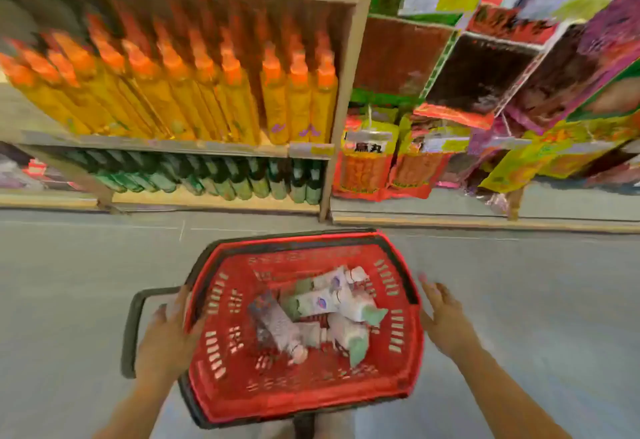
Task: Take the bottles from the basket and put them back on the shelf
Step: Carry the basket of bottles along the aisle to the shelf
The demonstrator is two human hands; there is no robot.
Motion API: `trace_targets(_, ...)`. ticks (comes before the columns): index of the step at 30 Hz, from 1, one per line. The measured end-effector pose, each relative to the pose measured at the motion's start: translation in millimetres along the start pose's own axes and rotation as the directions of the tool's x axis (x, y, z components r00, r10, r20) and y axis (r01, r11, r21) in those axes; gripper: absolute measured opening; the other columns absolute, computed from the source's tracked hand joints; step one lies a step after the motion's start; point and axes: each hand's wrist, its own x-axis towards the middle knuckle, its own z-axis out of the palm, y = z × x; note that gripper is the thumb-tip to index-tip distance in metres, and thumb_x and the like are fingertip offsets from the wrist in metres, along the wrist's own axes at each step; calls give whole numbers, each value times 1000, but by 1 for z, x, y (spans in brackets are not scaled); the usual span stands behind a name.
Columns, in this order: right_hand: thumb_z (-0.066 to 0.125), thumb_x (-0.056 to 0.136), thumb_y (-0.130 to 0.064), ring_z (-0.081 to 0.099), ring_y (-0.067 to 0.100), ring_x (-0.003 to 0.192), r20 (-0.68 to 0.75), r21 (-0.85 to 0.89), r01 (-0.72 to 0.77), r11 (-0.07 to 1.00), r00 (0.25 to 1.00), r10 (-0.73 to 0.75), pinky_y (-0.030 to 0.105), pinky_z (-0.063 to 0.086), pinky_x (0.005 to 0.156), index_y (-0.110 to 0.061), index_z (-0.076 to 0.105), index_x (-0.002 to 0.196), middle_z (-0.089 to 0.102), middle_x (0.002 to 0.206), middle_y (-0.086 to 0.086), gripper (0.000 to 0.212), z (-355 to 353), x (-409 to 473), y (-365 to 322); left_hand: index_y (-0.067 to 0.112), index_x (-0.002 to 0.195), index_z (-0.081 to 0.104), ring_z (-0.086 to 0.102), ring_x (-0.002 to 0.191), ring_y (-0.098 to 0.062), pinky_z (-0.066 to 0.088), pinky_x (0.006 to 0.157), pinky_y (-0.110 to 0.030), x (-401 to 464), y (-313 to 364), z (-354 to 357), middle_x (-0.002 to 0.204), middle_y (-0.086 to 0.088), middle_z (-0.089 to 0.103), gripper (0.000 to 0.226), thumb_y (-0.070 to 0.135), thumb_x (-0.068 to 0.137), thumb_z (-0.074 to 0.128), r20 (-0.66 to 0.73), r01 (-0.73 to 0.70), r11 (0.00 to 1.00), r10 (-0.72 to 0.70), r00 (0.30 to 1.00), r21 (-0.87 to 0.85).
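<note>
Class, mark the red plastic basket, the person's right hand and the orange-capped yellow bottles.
Red plastic basket (403,362): head view, right wall.
Right hand (445,317): head view, back of hand.
Orange-capped yellow bottles (299,106): head view, one bottle's body.

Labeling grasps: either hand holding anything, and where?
Left hand grips the red basket by its left rim. Right hand is open beside the right rim, holding nothing.
</note>
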Motion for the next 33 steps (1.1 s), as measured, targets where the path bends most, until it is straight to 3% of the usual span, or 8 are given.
trace_targets(2, 49, 92, -22, 38, 44, 129, -19, 13, -38, 999, 999, 38, 47, 34, 104, -24, 10, 146, 18, 152, 24, 67, 24, 20, 6, 22, 147, 17, 45, 115, -49, 41, 93, -54, 13, -12, 28, 134, -30, 38, 69, 40, 89, 51, 6, 44, 996, -44, 999, -72)
trace_targets(4, 50, 89, -15, 50, 48, 114, -46, 80, -36, 996, 998, 40, 49, 42, 96, -30, 8, 146, 29, 143, 25, 72, 45, 37, 11, 28, 147, 6, 55, 92, -51, 46, 80, -53, 22, -17, 45, 116, -32, 43, 79, 30, 88, 58, -49, 8, 995, -13, 999, -102)
trace_targets(8, 45, 87, -4, 56, 45, 91, -73, 118, 27, 993, 997, -19, 48, 47, 88, -41, 2, 143, 40, 101, 12, 80, 75, 50, 19, 36, 145, 3, 55, 63, -44, 41, 61, -41, 30, -28, 62, 85, -21, 42, 82, 24, 87, 60, -161, -58, 991, 38, 986, -120)
trace_targets(15, 44, 86, -3, 59, 44, 83, -43, 121, 40, 992, 998, -35, 49, 50, 85, -53, -3, 133, 52, 93, 21, 83, 55, 51, 7, 41, 144, 10, 60, 73, -41, 44, 62, -40, 30, -34, 37, 76, -20, 58, 80, 23, 85, 61, -134, -79, 976, 52, 990, -201)
trace_targets(20, 49, 86, -10, 63, 39, 86, 51, 121, 95, 988, 994, -102, 52, 53, 85, -62, -7, 130, 61, 100, 22, 89, 14, 19, -33, 33, 144, 20, 55, 59, -23, 46, 61, -35, -17, -41, -40, 74, -11, 64, 71, 33, 84, 58, -116, -40, 961, 8, 993, -274)
trace_targets(23, 48, 88, -10, 63, 38, 87, 81, 75, 153, 985, 984, -158, 51, 53, 85, -63, -8, 127, 63, 101, 22, 87, -14, -8, -78, 32, 145, 21, 60, 61, -28, 53, 65, -41, -57, -61, -86, 78, -16, 66, 70, 33, 84, 57, -134, 22, 955, -64, 989, -295)
trace_targets(27, 48, 89, -10, 62, 40, 87, 134, 12, 213, 977, 968, -213, 46, 52, 83, -48, -1, 139, 62, 104, 23, 80, -45, -51, -151, 28, 145, 22, 63, 76, -41, 51, 69, -45, -104, -96, -141, 84, -24, 65, 74, 21, 84, 63, -200, 72, 952, -136, 970, -296)
trace_targets(33, 54, 89, -14, 62, 39, 93, 194, -8, 306, 952, 935, -298, 34, 46, 74, -36, 5, 145, 61, 109, 23, 78, -46, -98, -267, 33, 145, 19, 64, 80, -38, 51, 72, -43, -144, -181, -199, 89, -21, 67, 75, 37, 80, 55, -210, 161, 914, -253, 944, -373)
